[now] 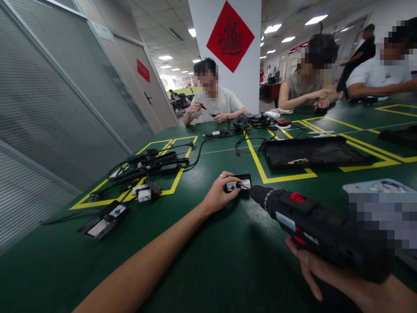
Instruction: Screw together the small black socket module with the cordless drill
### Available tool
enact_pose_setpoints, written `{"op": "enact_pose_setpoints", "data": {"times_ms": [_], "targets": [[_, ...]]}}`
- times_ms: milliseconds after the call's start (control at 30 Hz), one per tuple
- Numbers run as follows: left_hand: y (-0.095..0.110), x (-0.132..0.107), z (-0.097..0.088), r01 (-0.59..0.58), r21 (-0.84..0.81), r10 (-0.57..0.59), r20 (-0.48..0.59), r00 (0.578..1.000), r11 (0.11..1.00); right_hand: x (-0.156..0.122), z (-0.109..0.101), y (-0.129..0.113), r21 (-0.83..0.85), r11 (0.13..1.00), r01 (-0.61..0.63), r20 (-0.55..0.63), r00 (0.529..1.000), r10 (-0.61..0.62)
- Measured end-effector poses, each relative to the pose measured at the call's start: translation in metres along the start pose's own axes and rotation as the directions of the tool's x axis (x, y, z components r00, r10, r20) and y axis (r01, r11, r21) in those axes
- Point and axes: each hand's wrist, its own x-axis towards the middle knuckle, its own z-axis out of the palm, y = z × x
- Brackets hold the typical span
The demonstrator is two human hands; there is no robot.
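My left hand (219, 194) reaches out over the green table (202, 261) and pinches a small black adapter case (240, 183) with white parts inside, holding it flat on the surface. A ring sits on one finger. My right hand (312, 271) grips a black cordless electric screwdriver (312, 226) with red buttons. Its bit points left and touches the case just right of my left fingers.
A pile of black power adapters and cables (150, 167) lies inside yellow tape lines at the left. An open adapter shell (103, 221) rests nearer. A black tray (312, 152) sits at the right. Three other people work at the far edge.
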Motion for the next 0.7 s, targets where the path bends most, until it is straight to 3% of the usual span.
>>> {"op": "enact_pose_setpoints", "data": {"times_ms": [233, 467, 700], "targets": [[-0.003, 0.000, 0.002, -0.010, 0.001, 0.010, -0.013, 1.000, 1.000, -0.002, -0.006, -0.007, 0.048, 0.996, -0.073, 0.066, 0.995, 0.070], [-0.003, 0.000, 0.001, -0.003, -0.006, 0.003, -0.003, 1.000, 1.000, 0.002, -0.003, 0.006, 0.055, 0.998, -0.022, 0.022, 1.000, 0.021], [-0.003, 0.000, 0.002, -0.006, -0.006, 0.005, -0.009, 1.000, 1.000, -0.001, -0.001, 0.017, -0.040, 0.999, 0.007, -0.059, 0.998, -0.010]]}}
